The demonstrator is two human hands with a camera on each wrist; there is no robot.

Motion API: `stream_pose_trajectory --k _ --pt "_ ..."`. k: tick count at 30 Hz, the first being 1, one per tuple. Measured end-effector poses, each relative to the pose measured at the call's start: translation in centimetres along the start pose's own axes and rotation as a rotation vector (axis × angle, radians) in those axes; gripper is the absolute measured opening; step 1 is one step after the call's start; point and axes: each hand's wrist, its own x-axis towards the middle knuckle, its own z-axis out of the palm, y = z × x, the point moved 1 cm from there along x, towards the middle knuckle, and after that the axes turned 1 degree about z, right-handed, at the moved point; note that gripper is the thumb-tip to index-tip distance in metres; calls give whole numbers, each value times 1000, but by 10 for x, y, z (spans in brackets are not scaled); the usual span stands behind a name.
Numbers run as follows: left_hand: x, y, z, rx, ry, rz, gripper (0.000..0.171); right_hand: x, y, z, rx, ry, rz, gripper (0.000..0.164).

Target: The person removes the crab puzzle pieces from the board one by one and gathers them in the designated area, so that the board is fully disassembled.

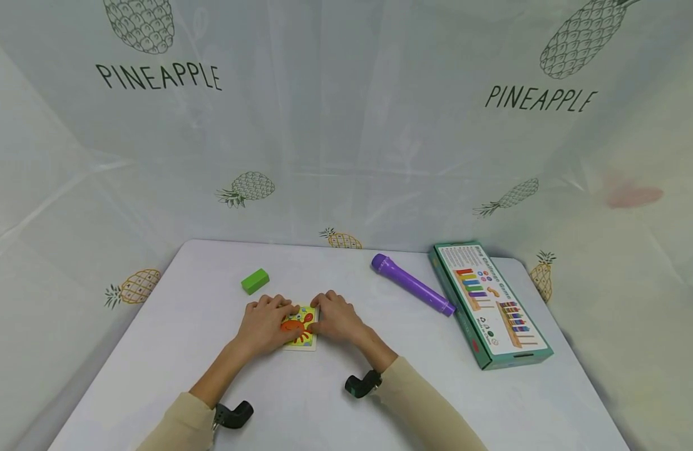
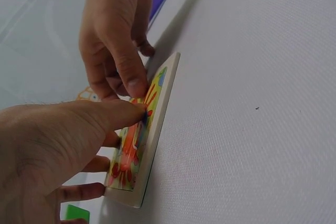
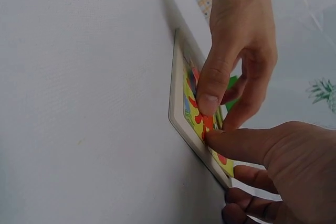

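A small crab picture puzzle, yellow with a red-orange crab, lies in a pale wooden frame on the table. My left hand holds it from the left, the thumb across the crab and the other fingers along the far and left edges. From the right, my right hand grips it with its thumb on the picture and fingertips by the edge. Both thumbs almost meet over the crab. In the right wrist view, a yellow corner of the picture stands slightly over the frame. The hands hide part of the picture.
Behind my left hand lies a green block. A purple toy microphone rests at the back right, beside a green-edged game box. The white table backs onto a pineapple-print curtain.
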Motion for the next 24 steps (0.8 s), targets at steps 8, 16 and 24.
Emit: stream_pose_trajectory --k 8,16,24 --pt "0 -1 1 0 10 6 55 2 0 -1 71 37 21 36" --pt "0 0 0 -12 6 -2 54 4 3 0 329 72 -32 10" --pt "-1 1 0 -25 -4 -16 53 -6 18 -16 475 113 -56 10"
